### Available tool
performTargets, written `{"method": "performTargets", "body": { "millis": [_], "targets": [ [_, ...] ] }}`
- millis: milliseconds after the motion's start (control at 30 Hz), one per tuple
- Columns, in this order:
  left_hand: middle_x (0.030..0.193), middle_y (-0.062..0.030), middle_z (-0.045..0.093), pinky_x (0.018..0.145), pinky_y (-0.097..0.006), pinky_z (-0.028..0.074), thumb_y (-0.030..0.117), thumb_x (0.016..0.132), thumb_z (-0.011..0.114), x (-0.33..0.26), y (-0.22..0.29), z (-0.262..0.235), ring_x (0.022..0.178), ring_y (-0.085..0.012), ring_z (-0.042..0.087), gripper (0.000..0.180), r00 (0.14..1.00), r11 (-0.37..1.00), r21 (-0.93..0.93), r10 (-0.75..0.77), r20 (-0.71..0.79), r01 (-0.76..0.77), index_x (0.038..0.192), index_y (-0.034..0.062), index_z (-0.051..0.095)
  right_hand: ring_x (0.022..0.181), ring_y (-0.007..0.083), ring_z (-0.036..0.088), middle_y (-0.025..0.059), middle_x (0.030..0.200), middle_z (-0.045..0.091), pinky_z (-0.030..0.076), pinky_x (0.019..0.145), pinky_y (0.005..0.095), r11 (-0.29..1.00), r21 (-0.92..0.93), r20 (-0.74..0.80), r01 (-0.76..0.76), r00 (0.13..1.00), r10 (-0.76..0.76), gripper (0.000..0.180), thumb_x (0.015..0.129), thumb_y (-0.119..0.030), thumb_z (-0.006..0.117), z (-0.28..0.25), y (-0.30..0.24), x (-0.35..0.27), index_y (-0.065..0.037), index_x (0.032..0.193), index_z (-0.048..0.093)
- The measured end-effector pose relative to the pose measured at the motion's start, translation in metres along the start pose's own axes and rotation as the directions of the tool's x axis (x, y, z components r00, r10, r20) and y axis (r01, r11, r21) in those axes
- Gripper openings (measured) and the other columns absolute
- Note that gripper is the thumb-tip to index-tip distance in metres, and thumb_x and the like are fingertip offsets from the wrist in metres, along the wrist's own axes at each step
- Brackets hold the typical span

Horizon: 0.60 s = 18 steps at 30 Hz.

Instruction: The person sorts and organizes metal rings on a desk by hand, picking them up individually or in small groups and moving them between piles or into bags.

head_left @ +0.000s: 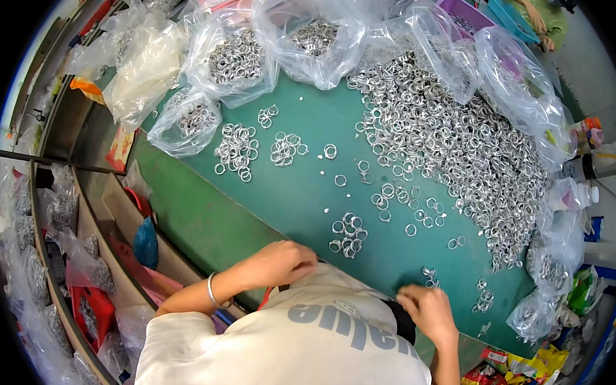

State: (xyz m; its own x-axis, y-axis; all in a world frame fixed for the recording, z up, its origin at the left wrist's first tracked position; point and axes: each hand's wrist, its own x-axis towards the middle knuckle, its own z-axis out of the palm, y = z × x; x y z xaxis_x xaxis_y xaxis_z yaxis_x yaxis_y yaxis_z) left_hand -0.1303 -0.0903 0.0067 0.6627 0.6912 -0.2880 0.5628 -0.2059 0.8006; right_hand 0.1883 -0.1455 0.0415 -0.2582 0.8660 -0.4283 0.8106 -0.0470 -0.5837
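My left hand (281,261), with a silver bracelet (212,290) on its wrist, rests with curled fingers at the near edge of the green table (280,198), close to my chest. Whether it holds anything is hidden. A small cluster of silver metal rings (347,235) lies just beyond it. My right hand (427,312) is at the table edge to the right, fingertips pinched together near a few loose rings (429,274). What the fingertips hold is too small to tell. A large heap of rings (450,130) covers the table's far right.
Smaller ring piles (237,147) lie at the middle left. Clear plastic bags of rings (235,56) line the far edge, with another bag (535,312) at the right. A purple bin (464,12) and another person's arm (540,16) are at the top right. Shelves with bags (57,200) stand on the left.
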Motion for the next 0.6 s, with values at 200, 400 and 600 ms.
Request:
{"method": "performTargets", "body": {
  "millis": [200, 400, 600],
  "targets": [
    [0.081, -0.0106, 0.057, 0.064, -0.035, 0.046, -0.002, 0.078, 0.064, 0.049, -0.006, -0.006, 0.07, -0.027, 0.054, 0.018, 0.835, 1.0, 0.006, 0.017, -0.55, -0.016, 0.095, 0.0006, 0.061, 0.069, 0.0297, 0.057, 0.0119, 0.077, 0.061, 0.047, 0.061, 0.0377, 0.974, 0.025, -0.368, 0.226, 0.908, -0.201, 0.015, 0.077, -0.006, 0.068, 0.0, -0.034, 0.097, -0.002, 0.091, 0.064],
    [0.096, -0.0103, 0.053, 0.079, -0.035, 0.043, 0.0, 0.073, 0.069, 0.089, -0.005, -0.014, 0.089, -0.0275, 0.051, 0.036, 0.722, 0.991, 0.109, 0.022, -0.691, 0.074, 0.107, 0.0011, 0.058, 0.085, 0.0293, 0.053, 0.0118, 0.09, 0.056, 0.044, 0.073, 0.0378, 0.945, -0.112, -0.53, 0.308, 0.786, -0.319, 0.018, 0.074, -0.004, 0.069, 0.012, -0.047, 0.159, 0.0, 0.09, 0.061],
    [0.1, -0.0093, 0.051, 0.078, -0.036, 0.038, 0.003, 0.074, 0.069, 0.104, -0.01, -0.014, 0.091, -0.0264, 0.048, 0.034, 0.755, 0.969, 0.193, 0.012, -0.656, 0.152, 0.106, 0.0037, 0.059, 0.086, 0.0284, 0.048, 0.0094, 0.092, 0.052, 0.039, 0.074, 0.0383, 0.937, -0.217, -0.512, 0.274, 0.786, -0.348, 0.019, 0.073, -0.005, 0.07, 0.018, -0.05, 0.179, -0.002, 0.088, 0.059]
  ]
}}
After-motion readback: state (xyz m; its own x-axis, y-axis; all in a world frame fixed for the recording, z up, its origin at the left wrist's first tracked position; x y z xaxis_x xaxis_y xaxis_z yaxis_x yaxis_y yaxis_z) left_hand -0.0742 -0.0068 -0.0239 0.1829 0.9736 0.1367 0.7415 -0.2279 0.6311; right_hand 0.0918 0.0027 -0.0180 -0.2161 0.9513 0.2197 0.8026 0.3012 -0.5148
